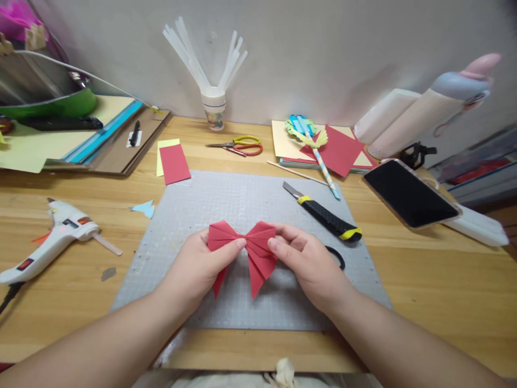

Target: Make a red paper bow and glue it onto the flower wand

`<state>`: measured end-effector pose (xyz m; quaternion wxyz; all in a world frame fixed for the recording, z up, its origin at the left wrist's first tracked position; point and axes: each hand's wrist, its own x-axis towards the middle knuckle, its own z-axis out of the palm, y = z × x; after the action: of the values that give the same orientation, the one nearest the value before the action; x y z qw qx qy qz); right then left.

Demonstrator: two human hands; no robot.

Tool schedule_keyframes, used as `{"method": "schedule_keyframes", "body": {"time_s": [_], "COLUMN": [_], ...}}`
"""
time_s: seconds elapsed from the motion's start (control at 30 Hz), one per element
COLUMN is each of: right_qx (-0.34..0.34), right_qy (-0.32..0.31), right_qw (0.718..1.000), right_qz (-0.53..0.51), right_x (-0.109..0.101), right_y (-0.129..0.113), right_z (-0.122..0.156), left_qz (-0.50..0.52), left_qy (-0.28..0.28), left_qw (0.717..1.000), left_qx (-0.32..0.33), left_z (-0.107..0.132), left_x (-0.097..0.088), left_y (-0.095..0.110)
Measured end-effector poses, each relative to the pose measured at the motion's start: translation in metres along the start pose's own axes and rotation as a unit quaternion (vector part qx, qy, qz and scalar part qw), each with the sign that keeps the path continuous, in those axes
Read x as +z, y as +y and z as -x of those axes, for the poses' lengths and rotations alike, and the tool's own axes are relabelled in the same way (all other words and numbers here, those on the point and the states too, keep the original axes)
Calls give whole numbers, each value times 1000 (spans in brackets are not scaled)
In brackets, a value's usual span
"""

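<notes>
A folded red paper bow (pixel 258 253) with two pointed tails is held up over the grey cutting mat (pixel 194 312). My left hand (pixel 205 256) is closed on the bow's left loop, its thumb pressing near the pinched centre. On the other side, my right hand (pixel 309 258) grips the right loop between thumb and fingers. The fingers behind the paper are partly hidden. Beyond my right hand lies a black and yellow utility knife (pixel 329 215) with its blade pointing to the back left. Part of a black ring (pixel 337 257) shows beside my right hand.
A white glue gun (pixel 56 237) lies at left. Scissors (pixel 238 145), a paper cup (pixel 214 110) of white sticks and red paper (pixel 174 163) stand or lie behind the mat. At right are a phone (pixel 410 191) and a paper flower (pixel 309 134) on stacked paper.
</notes>
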<state>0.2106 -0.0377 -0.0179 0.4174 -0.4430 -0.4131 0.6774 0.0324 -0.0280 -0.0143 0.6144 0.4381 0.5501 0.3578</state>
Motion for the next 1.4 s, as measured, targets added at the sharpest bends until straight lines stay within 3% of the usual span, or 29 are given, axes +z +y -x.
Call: {"method": "schedule_keyframes", "body": {"time_s": [0.2, 0.3, 0.53, 0.8, 0.93, 1.03, 1.2, 1.4], "right_qx": [4, 15, 47, 44, 33, 3, -150, -191], "right_qy": [25, 31, 11, 16, 2, 6, 47, 31], "right_qw": [999, 999, 996, 997, 999, 1000, 978, 937], "right_qz": [30, -12, -74, -67, -35, -17, 139, 290], "right_x": [-5, -10, -13, -12, -9, -7, -7, -10], "right_y": [6, 6, 5, 8, 10, 11, 10, 11], "right_z": [-5, -8, -13, -12, -9, -8, -6, -2], "left_qz": [-8, 32, -3, -14, -30, -23, -3, 13], "left_qy": [-32, -23, -29, -68, -54, -38, -27, -39], "left_qw": [999, 999, 999, 997, 998, 999, 1000, 999], "left_qx": [25, 37, 21, 17, 19, 15, -4, -22], "left_z": [-3, -8, -17, -14, -12, -12, -11, -10], "left_x": [1, -6, -17, -11, -5, -4, -8, -8], "left_y": [4, 6, 4, 4, 0, -3, -5, -3]}}
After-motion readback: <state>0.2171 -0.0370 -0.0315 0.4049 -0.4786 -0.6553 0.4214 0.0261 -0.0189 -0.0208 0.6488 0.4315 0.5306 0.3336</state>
